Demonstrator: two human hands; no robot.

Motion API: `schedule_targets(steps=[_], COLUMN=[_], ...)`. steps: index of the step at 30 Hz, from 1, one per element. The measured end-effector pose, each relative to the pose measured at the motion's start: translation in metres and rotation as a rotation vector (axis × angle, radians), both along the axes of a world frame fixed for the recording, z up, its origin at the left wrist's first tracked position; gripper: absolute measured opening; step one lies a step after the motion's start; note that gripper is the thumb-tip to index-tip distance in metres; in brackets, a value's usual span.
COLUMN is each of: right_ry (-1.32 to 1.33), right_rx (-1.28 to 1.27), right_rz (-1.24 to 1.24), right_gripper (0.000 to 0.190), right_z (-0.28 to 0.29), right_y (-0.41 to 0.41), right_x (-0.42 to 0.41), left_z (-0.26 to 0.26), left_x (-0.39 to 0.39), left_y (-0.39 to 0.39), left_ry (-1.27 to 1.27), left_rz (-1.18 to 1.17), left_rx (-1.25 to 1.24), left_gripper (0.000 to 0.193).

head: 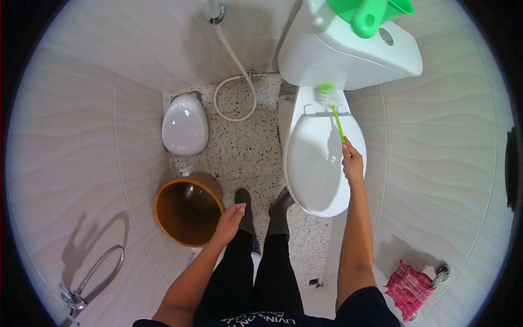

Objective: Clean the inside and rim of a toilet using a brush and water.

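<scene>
My right hand point(352, 162) grips the lime-green handle of a toilet brush point(338, 123) above the closed toilet lid point(316, 171). The brush's white and green head is blurred, over the ceramic ledge point(304, 98) between lid hinges and cistern point(314, 61); whether the bristles touch it I cannot tell. My left hand point(233, 220) hangs in front of my legs, right of a brown bucket point(160, 218). Its fingers are loosely curled together, with nothing visible in them.
A green plastic dipper point(365, 24) lies on the cistern, beside its flush button point(386, 36). At left is a white ceramic fixture point(186, 126). A white hose point(235, 118) loops over the speckled floor point(241, 151). A pink checked cloth point(408, 288) hangs at right; a metal hose point(100, 261) at left.
</scene>
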State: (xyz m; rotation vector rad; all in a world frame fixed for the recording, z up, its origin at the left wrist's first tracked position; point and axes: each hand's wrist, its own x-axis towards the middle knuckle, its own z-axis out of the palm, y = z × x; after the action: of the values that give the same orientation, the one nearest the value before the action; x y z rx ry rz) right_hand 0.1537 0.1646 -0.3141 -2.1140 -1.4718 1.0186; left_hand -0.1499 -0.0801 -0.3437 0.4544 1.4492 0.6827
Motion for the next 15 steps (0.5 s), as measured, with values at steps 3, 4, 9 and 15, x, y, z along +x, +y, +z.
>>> schedule_targets(steps=[3,4,9,15], right_ry=[0.423,0.622,0.96,1.057], right_rx=[-0.14,-0.095,-0.064,-0.002], right_rz=[-0.431,-0.524,-0.64,-0.577], right_gripper=[0.042,0.045,0.048,0.049], right_z=[-0.007,-0.003,-0.008,0.002], right_y=[-0.015,-0.014,-0.021,-0.046], right_x=[-0.017,-0.031,-0.158,-0.201], left_z=[0.0,0.009,-0.006,0.017], left_x=[-0.002,0.001,-0.001,0.0], left_y=[0.003,0.009,0.004,0.024], left_ry=[-0.008,0.038,-0.039,-0.021], left_rz=[-0.007,-0.044,-0.023,-0.028], left_rx=[-0.061,-0.038,-0.001,-0.116], left_gripper=[0.033,0.033,0.033,0.033])
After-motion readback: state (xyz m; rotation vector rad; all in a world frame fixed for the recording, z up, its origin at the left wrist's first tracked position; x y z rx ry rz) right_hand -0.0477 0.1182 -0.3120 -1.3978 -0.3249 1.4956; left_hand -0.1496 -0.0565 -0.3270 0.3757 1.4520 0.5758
